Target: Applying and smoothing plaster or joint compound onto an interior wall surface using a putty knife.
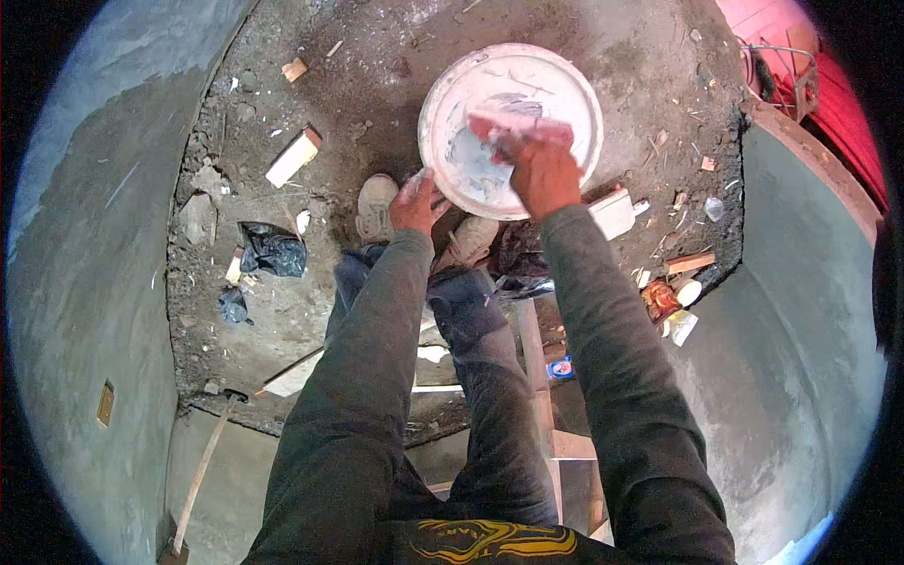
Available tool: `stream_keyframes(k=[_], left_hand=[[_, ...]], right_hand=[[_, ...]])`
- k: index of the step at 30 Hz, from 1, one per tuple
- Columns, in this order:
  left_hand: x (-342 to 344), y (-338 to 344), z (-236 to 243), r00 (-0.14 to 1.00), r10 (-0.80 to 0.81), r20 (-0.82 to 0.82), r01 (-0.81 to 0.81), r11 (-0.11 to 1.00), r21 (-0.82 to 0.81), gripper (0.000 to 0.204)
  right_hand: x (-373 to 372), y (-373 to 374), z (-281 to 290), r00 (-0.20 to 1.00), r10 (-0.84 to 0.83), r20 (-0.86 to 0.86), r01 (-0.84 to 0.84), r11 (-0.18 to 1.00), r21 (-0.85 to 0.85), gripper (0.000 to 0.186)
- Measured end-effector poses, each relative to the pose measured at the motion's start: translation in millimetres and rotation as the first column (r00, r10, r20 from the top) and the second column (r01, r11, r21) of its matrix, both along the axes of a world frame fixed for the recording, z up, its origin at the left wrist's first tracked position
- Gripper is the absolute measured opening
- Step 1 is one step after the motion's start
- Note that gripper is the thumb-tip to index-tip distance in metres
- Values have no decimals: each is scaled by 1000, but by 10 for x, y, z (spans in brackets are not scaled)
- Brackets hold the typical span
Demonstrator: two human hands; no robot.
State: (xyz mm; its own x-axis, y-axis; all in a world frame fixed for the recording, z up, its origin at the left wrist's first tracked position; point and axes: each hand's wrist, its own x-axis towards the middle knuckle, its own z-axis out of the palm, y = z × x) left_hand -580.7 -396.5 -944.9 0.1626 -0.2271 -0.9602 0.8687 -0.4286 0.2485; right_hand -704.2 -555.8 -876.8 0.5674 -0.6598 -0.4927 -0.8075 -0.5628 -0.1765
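A round white bucket [435, 104] stands on the floor in front of my feet, with a whitish wet mix [471, 155] inside and smeared up its walls. My left hand [411, 203] grips the bucket's near left rim, its fingers whitened. Over the bucket's opening, my right hand [548, 179] is closed round a pinkish-red, flat, elongated tool [513, 124]. Motion blurs that tool, so its exact kind cannot be made out. Part of the mix is hidden beneath the tool and my right hand.
Plastered walls [94, 235] curve up at both sides. Wood offcuts [294, 156], a black plastic bag [273, 250] and rubble litter the floor. A hammer-like tool [207, 461] leans lower left. A wooden ladder-like frame [539, 377] stands by my legs; red cloth [843, 122] lies far right.
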Motion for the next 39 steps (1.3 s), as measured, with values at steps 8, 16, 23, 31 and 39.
stream_keyframes(k=[8,16,23,31,39], left_hand=[[56,8,35,1000,-13,21,12,999,38,51],[731,1367,-477,853,-315,416,403,903,-145,54],[1138,1975,462,988,-80,134,76,997,29,48],[1624,3292,2491,790,168,589,-252,966,63,41],[2657,4257,4307,378,339,862,-536,839,-95,28]], right_hand=[[-191,92,390,976,-170,137,136,964,230,33],[-404,-98,1433,36,-997,-67,271,-55,961,38],[-899,181,2412,-185,-975,-121,110,-143,984,48],[-228,697,3838,-83,-995,-59,-106,-50,993,46],[129,1063,4512,-13,-998,-60,-312,-53,949,43]])
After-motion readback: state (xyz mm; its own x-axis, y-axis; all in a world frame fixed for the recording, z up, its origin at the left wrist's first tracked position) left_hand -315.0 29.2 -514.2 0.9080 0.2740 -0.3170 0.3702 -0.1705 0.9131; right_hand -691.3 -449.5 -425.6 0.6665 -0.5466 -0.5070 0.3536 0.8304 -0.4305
